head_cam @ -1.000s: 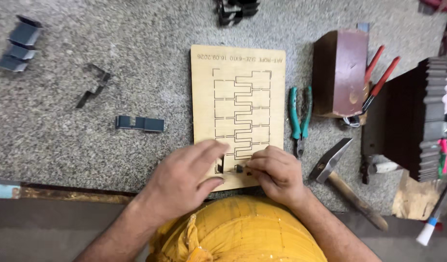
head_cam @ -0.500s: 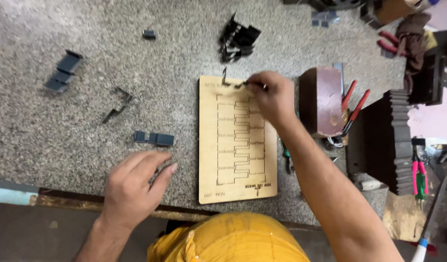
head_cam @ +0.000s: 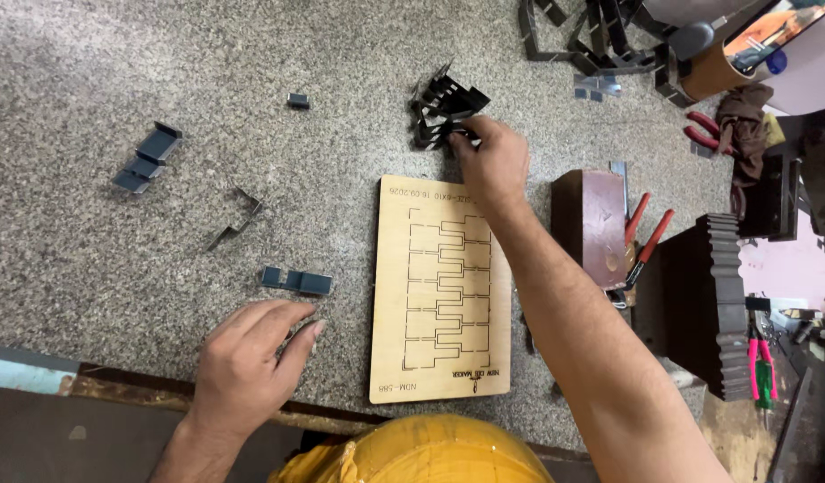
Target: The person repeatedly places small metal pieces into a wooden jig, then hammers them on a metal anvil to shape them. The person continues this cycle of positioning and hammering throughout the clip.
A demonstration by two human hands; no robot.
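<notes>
Speckled stone worktop (head_cam: 117,259) now carries the right hand (head_cam: 491,159) farther out than a moment ago, past the far edge of the wooden board (head_cam: 441,286), fingers pinched on the pile of dark metal pieces (head_cam: 441,112), while the left hand (head_cam: 247,362) rests loosely open near the front edge.

A: Specify the garment.
B: One mustard-yellow garment (head_cam: 421,456), smooth fabric, visible at the lower frame edge.
A: Sleeves?
B: Both forearms bare up to the frame edge. No sleeve in view.
A: Accessories on the left hand (head_cam: 247,367) and right hand (head_cam: 491,161)?
B: No gloves, rings or watch visible.
</notes>
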